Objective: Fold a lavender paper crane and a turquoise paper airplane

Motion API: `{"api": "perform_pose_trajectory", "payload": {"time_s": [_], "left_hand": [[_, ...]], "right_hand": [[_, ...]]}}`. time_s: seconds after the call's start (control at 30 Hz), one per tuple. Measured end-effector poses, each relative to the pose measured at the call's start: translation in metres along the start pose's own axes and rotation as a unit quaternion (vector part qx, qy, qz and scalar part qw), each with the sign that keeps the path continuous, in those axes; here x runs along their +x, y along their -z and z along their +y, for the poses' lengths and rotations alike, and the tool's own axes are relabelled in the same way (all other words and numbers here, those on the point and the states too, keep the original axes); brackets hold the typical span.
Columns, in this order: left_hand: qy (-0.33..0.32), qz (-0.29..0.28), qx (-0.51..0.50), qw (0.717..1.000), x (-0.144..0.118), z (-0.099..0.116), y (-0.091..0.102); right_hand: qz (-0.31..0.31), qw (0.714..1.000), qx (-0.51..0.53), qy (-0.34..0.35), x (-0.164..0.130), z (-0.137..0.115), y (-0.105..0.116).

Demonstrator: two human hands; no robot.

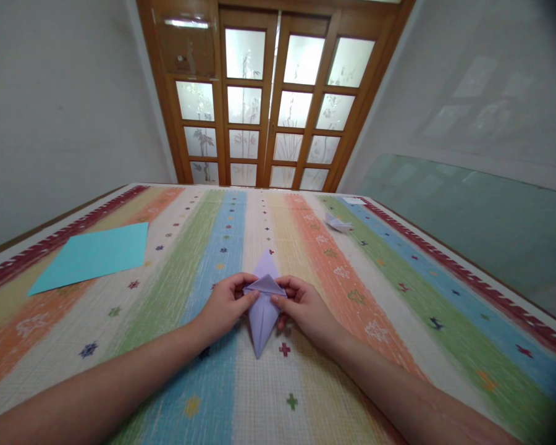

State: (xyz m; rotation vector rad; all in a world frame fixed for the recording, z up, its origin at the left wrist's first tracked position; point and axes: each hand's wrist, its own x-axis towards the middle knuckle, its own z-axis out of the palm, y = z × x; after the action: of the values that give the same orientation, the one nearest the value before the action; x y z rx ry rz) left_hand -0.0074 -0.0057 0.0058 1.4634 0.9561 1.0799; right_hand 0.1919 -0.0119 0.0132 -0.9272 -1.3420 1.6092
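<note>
Between my two hands is a folded sheet of lavender origami paper, shaped like a long diamond. One point aims away from me, the other towards me, and a small triangular flap stands across its middle. My left hand pinches the left side near that flap, thumb on top and fingers curled at the edge. On the opposite side my right hand pinches the paper the same way, its thumb close to the centre. Some fingertips are hidden behind the paper.
A turquoise square sheet lies flat at the left. Further back on the right sits a small folded pale paper piece, with a white item near the far edge. A striped cloth covers the table; beyond stand wooden glass-paned doors.
</note>
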Motion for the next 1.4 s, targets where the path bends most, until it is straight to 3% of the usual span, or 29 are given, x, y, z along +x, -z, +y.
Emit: {"api": "perform_pose_trajectory", "payload": {"time_s": [0.33,0.53,0.67,0.93,1.13,1.3,1.4], "left_hand": [[0.059,0.019,-0.018,0.998,-0.001,0.002,0.001],[0.058,0.024,-0.049,0.997,-0.003,0.006,0.0],[0.078,0.028,-0.129,0.988,-0.005,0.012,-0.002],[0.122,0.016,-0.113,0.986,-0.001,0.005,-0.003],[0.103,0.023,-0.09,0.99,0.0,0.002,-0.001],[0.079,0.018,-0.081,0.993,0.0,0.003,0.0],[0.061,0.014,-0.07,0.996,-0.001,0.005,-0.001]], "right_hand": [[0.035,0.999,-0.018,-0.018,-0.001,0.0,0.001],[0.063,0.995,-0.07,-0.025,-0.002,0.003,0.003],[0.077,0.992,-0.099,-0.002,-0.004,0.001,0.002],[0.085,0.985,-0.134,0.062,-0.005,0.002,0.001],[0.074,0.984,-0.148,0.064,-0.006,0.003,0.001],[0.041,0.993,-0.097,0.057,-0.005,0.0,0.003],[0.055,0.995,-0.046,0.071,-0.005,-0.003,0.002]]}}
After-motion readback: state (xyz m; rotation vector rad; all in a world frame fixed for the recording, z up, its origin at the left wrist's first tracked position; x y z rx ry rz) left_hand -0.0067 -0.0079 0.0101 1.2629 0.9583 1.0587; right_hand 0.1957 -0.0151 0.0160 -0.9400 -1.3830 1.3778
